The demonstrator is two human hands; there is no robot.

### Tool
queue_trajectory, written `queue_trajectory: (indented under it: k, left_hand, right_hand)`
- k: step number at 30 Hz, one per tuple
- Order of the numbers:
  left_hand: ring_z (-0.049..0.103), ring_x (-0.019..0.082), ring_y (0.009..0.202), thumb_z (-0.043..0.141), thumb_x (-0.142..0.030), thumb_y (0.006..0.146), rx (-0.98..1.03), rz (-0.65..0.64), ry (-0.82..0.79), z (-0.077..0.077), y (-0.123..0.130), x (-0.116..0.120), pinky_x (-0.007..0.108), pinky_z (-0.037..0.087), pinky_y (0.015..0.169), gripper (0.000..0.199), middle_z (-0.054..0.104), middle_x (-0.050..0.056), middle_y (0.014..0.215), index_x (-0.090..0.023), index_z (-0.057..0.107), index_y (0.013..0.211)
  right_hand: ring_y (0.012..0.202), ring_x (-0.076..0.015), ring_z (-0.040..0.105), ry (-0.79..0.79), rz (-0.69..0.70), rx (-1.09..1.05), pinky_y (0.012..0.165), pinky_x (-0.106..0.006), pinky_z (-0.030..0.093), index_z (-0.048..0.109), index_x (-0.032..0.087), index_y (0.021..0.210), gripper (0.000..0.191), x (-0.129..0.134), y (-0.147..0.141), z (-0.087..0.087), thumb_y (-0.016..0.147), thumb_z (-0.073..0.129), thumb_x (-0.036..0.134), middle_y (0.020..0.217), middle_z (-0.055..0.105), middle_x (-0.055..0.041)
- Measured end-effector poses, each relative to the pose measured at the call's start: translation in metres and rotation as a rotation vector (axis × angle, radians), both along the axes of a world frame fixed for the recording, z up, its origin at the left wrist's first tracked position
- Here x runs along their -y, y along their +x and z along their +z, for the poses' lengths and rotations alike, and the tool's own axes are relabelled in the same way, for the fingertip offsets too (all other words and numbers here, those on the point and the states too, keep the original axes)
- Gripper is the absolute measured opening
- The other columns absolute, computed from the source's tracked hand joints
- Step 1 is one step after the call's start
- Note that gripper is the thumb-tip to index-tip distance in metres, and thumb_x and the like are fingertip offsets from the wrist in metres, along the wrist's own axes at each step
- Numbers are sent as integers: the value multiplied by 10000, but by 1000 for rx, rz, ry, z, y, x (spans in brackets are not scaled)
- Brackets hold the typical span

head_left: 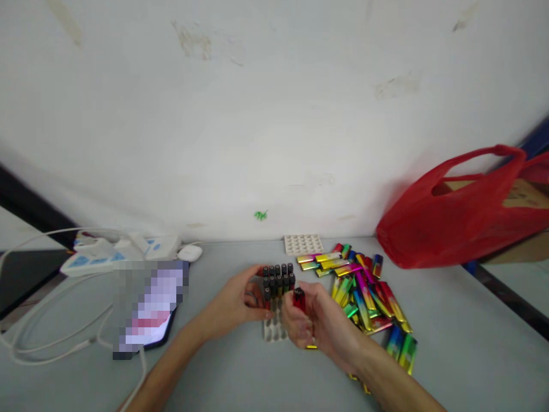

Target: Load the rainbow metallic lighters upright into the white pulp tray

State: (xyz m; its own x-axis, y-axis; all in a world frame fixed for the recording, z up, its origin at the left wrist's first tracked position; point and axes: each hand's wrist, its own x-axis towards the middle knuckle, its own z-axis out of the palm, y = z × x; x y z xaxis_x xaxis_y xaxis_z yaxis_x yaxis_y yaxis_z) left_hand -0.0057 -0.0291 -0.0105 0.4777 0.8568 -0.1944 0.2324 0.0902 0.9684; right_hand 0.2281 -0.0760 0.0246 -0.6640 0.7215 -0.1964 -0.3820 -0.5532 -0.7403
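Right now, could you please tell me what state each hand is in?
Left hand: curved at the left side of the tray; whether it grips cannot be told.
Right hand: closed, holding a red lighter.

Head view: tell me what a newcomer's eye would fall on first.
Probably the big red bag at the far right, against the pale wall. Next, the pile of shiny multicoloured pieces on the table, right of centre. Then, at centre, the black-topped pieces standing in a pale tray, with the left hand at its left side and the right hand holding a red piece.
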Motion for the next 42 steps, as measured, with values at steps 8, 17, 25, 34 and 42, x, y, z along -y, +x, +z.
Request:
queue_trajectory:
  k: [8, 17, 25, 34, 42]
  left_hand:
    - [744, 276, 930, 993, -315, 691, -24, 19, 2, 2, 0, 0, 347, 610, 759, 940, 762, 54, 1053, -179, 537, 1502]
    - [712, 225, 830, 994, -315, 678, -14, 47, 12, 2, 1, 1, 324, 597, 718, 917, 727, 10, 957, -186, 561, 1475]
    - [712, 231, 840, 988, -327, 697, -40, 23, 2, 6, 2, 2, 333, 586, 734, 946, 733, 28, 984, -178, 530, 1512]
    - [708, 229, 847, 990, -357, 699, -36, 21, -13, 5, 2, 2, 341, 579, 739, 933, 744, 43, 1028, -182, 525, 1488]
    - [720, 254, 891, 994, -346, 702, -16, 20, 6, 5, 3, 2, 359, 600, 770, 882, 748, 56, 1034, -175, 562, 1451]
  right_hand:
    - [519, -79, 133, -101, 6, 92, 482, -257, 61, 371, 247, 706, 498, -2, -3, -9, 867, 635, 637, 611, 247, 112]
    - [516, -75, 91, -107, -32, 121, 475, -260, 33, 353, 249, 711, 484, -1, -5, -8, 879, 631, 608, 622, 213, 122]
    - [511, -77, 127, -47, -28, 126, 464, -263, 49, 354, 249, 695, 592, -1, -4, -3, 843, 661, 733, 599, 234, 119]
    - [518, -85, 141, -40, -20, 110, 473, -278, 58, 372, 249, 702, 625, -2, -3, -4, 850, 666, 780, 605, 234, 114]
    - [513, -91, 281, -5, -30, 51, 478, -258, 196, 458, 237, 725, 586, -2, -6, -11, 891, 663, 759, 613, 364, 84]
